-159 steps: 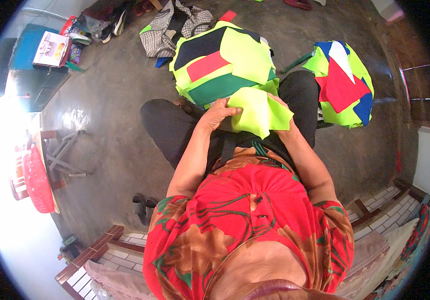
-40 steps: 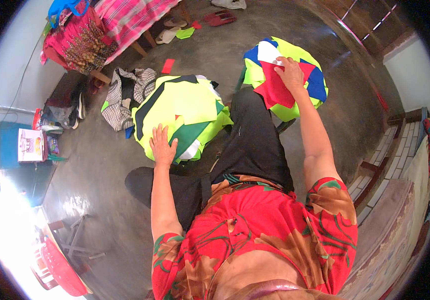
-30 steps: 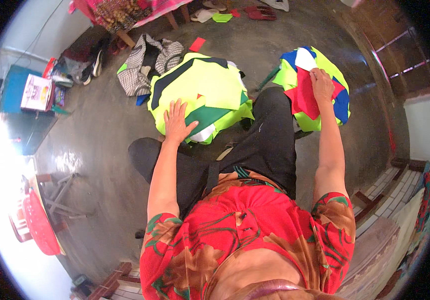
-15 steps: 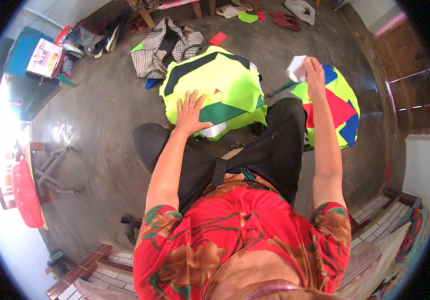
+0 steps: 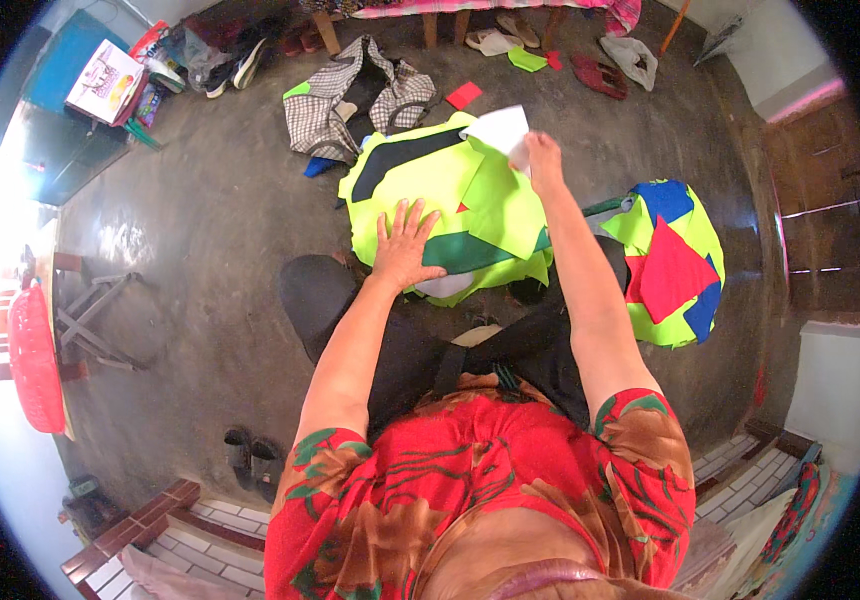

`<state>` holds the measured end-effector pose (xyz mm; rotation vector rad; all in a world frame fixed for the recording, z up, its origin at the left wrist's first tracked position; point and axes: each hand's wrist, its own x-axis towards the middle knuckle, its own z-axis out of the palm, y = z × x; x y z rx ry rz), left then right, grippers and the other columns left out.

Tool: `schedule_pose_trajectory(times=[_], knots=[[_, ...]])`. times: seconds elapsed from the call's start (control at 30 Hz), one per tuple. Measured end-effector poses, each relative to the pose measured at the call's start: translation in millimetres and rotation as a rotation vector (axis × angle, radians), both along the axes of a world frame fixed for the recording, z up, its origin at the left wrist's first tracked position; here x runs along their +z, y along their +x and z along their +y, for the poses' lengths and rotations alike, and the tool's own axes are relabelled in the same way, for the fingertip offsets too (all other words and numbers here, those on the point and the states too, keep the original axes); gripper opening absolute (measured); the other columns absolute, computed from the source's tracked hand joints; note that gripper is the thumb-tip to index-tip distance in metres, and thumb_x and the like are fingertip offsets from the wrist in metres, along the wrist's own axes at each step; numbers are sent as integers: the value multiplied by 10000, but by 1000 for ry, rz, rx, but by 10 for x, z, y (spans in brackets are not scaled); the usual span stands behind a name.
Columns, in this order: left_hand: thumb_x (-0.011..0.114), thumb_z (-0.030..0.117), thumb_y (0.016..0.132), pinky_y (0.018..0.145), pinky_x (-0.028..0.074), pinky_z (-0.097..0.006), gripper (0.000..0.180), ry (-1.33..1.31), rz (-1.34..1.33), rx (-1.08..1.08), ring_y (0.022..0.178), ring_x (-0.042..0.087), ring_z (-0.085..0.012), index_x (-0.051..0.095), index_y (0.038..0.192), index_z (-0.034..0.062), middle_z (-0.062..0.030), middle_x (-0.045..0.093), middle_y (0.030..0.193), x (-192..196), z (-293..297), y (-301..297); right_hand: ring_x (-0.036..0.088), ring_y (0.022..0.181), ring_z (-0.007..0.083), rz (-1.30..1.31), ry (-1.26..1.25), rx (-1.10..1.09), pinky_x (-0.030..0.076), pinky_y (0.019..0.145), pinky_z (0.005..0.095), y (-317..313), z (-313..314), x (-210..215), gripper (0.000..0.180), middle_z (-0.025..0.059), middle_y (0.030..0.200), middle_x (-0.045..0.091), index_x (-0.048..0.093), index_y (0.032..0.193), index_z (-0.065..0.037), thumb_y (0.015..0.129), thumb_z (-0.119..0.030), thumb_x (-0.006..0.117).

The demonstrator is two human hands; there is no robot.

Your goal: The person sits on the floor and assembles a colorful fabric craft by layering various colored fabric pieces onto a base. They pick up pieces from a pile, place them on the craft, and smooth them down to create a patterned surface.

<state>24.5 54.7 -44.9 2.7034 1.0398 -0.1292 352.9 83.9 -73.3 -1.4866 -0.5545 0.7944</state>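
Note:
A mound of fabric pieces, mostly neon yellow [image 5: 506, 205], stands before my knees, with black [image 5: 405, 165] and green [image 5: 460, 252] pieces on its surface. My left hand [image 5: 407, 248] lies on its near left side, fingers spread. At the mound's far right edge, my right hand [image 5: 542, 163] is closed on the corner of a white fabric piece [image 5: 496, 127], which lies partly over the yellow cloth. To the right is a second pile of scraps, with a red piece [image 5: 678, 272] and blue pieces [image 5: 667, 200] on it; neither hand touches that pile.
A checked cloth bag [image 5: 322, 108] lies beyond the mound, near a small red scrap [image 5: 464, 96]. Shoes [image 5: 237, 76] and a white plastic bag [image 5: 633, 60] are on the floor farther back. A red plastic chair [image 5: 34, 360] is at the left.
My right hand has moved left from the second pile to the mound, bringing the white fabric piece with it. My left hand stays spread on the mound. The view has shifted slightly.

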Motion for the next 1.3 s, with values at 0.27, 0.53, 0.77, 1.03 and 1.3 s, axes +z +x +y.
schedule_pose_trajectory(times=[0.27,0.53,0.77,1.03,1.3], knots=[[703,624,644,1114,48,-598,1062,-34,25,28,1436,4,-311,165,1484,258,-64,40,1561,30,14,-51,635,692,251,-99,-258,-82,532,517,378,-177,-120,-14,210,106,831,645,608,981,-25,862,-198,612],[724,607,617,1115,44,-592,1066,-33,-44,31,1434,21,-316,194,1475,260,-66,71,1557,-20,20,-90,335,1313,325,-1210,-446,89,357,991,537,-598,-351,48,521,151,1437,331,414,1331,-112,875,-313,567],[722,614,614,1114,35,-590,1076,-7,-32,28,1435,15,-316,191,1477,250,-71,73,1558,-17,18,-62,212,1388,338,-954,-607,507,275,1033,608,-580,-456,29,718,147,1505,226,232,1466,-209,882,-572,441],[778,535,573,1107,39,-595,1082,6,-103,14,1428,38,-343,247,1456,206,-105,117,1545,-35,15,-33,191,1390,375,-967,-612,690,245,1048,626,-710,-945,418,735,196,1511,174,251,1458,-208,855,-519,534],[769,550,576,1091,99,-613,1069,60,-113,-1,1422,69,-350,257,1446,196,-103,146,1535,-24,8,-28,470,1201,366,-1028,-117,267,414,976,420,-722,-1862,1201,445,192,1339,460,512,1268,-98,852,-208,625]])
